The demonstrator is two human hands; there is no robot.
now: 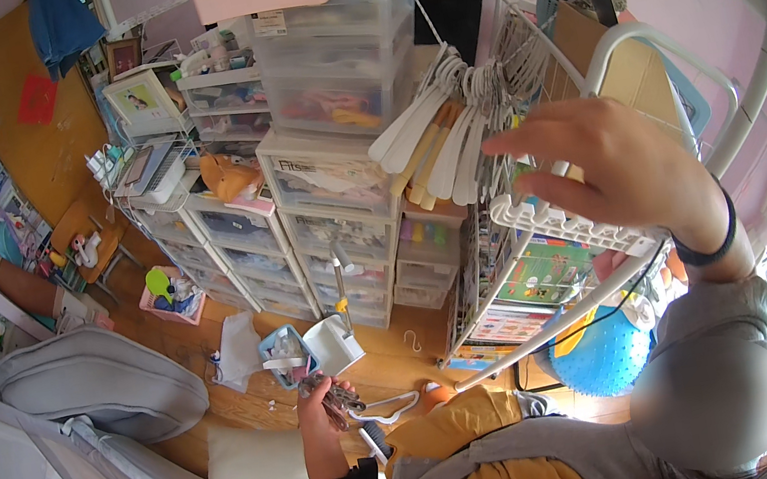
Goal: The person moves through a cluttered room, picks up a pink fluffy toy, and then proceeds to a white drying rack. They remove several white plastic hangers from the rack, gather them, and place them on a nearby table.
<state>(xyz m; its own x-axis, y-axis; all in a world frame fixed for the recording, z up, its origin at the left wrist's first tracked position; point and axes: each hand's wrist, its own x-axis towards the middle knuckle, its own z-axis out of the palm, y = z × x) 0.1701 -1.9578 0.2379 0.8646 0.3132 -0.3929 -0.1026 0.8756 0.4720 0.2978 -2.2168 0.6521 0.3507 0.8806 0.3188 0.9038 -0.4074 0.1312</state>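
Observation:
My left hand, low in front of my body, is closed around a bunch of brownish, glossy clips; their exact kind is hard to tell. My right hand is raised at the right with fingers and thumb apart, and I see nothing gripped in it. Behind and below it is a white plastic hanger holder with a notched edge, fixed to a white tubular rack. Left of my right fingertips hangs a dense cluster of white and yellowish clothes hangers.
Clear plastic drawer towers stand ahead. On the wooden floor are a blue basket, a white dustpan, a white hanger and a brush. A grey cushion lies left; a blue spiked ball sits under the rack.

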